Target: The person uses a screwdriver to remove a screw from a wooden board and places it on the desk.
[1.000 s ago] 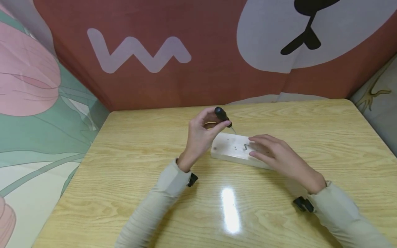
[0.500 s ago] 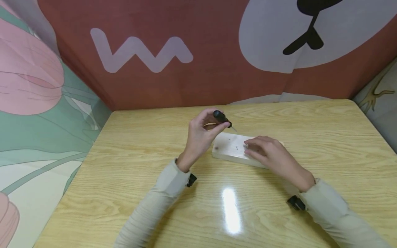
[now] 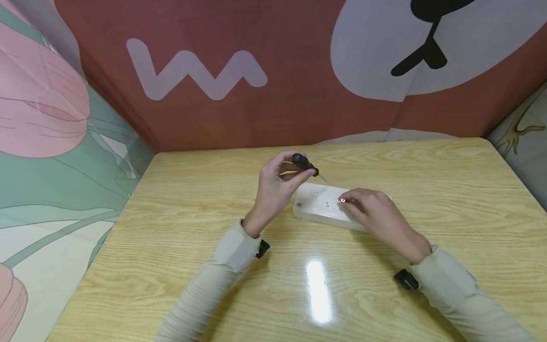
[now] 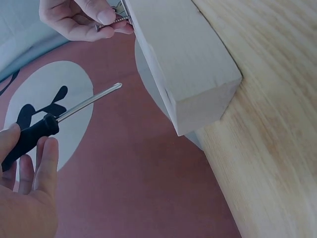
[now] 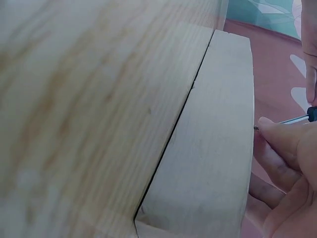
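Observation:
In the head view, my left hand (image 3: pixel 275 185) holds a screwdriver (image 3: pixel 302 162) by its black handle, with the tip pointing down and right above the far edge of a pale wooden block (image 3: pixel 311 198). The left wrist view shows its bare metal shaft (image 4: pixel 89 102), with the tip apart from the block. My right hand (image 3: pixel 379 213) pinches a screw (image 4: pixel 113 23) between thumb and fingertips. The screw's point is right at the block's top face, and its bright head faces up. Another thin metal piece (image 4: pixel 124 8) shows beside those fingertips, partly hidden.
The block lies on a wood-grain table (image 3: pixel 192 228), and small dark holes (image 3: pixel 327 204) mark its top. Behind the table hangs a reddish-brown printed cloth (image 3: pixel 295 114), and a green and pink floral cloth (image 3: pixel 47 180) covers the left side.
My right hand has shifted left over the block, and its thumb and fingers have come together on the screw, which stood free between them before. The left hand with the screwdriver has barely moved.

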Demonstrator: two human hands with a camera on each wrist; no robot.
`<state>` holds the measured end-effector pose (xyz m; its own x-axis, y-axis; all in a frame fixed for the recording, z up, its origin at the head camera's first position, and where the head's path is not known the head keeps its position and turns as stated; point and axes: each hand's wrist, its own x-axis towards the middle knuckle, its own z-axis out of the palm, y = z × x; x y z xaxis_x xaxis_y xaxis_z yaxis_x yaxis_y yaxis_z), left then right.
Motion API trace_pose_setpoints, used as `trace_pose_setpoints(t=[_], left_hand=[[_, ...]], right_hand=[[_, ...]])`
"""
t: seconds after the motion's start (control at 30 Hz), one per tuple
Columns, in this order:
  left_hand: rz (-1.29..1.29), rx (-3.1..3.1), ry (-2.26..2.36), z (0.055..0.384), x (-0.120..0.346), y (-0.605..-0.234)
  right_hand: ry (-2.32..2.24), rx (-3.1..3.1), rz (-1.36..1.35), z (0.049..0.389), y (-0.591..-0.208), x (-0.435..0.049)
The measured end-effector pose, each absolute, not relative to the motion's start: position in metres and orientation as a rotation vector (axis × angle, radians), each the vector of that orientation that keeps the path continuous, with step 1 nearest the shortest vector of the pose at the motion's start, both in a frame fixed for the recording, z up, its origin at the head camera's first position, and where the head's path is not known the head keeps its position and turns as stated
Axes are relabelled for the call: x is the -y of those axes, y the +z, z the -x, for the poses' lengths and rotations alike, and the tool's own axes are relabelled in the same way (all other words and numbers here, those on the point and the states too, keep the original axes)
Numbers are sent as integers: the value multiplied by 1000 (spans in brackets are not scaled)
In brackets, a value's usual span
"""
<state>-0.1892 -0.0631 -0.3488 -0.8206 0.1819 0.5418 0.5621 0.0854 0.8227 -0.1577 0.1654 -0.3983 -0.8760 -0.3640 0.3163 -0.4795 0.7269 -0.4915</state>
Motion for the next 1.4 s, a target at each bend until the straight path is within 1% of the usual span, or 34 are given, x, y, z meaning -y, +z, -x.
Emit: trace_pose_setpoints(t=[0.4, 0.8, 1.1, 1.4], left_hand=[[709, 2094, -1786, 191, 72, -351], [684, 2134, -1765, 193, 86, -357], [668, 2160, -1690, 196, 97, -362], [649, 2215, -1629, 200, 110, -365]], right_hand=[[944, 2679, -644, 154, -387, -171], [824, 2660, -591, 153, -382, -198], [775, 2670, -503, 154, -384, -218], [726, 2648, -510, 155, -384, -236]])
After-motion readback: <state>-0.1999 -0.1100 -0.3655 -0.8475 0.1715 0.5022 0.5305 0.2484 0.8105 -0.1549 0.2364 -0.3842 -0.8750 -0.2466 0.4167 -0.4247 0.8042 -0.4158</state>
